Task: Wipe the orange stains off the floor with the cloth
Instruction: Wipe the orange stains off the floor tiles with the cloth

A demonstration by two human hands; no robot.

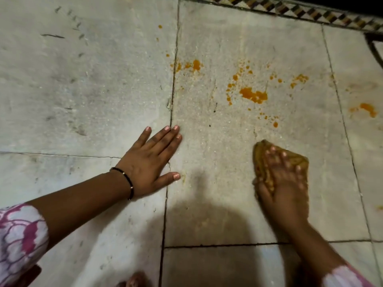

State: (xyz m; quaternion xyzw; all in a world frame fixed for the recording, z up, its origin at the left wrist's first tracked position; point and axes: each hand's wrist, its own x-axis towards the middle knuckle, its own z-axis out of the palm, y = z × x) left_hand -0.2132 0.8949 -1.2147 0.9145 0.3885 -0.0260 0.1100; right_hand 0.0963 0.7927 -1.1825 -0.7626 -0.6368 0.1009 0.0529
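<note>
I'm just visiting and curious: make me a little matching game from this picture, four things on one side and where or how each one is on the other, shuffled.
Things:
1. left hand
2. right hand
3. cloth
4. biggest orange stain

States:
A. brownish, bunched on the floor under a hand
B. flat on the floor, fingers spread, across a tile joint
C. on the tile beyond the cloth, not yet wiped
D. blurred, pressing down on the cloth

Pairs: 1-B, 2-D, 3-A, 4-C
</note>
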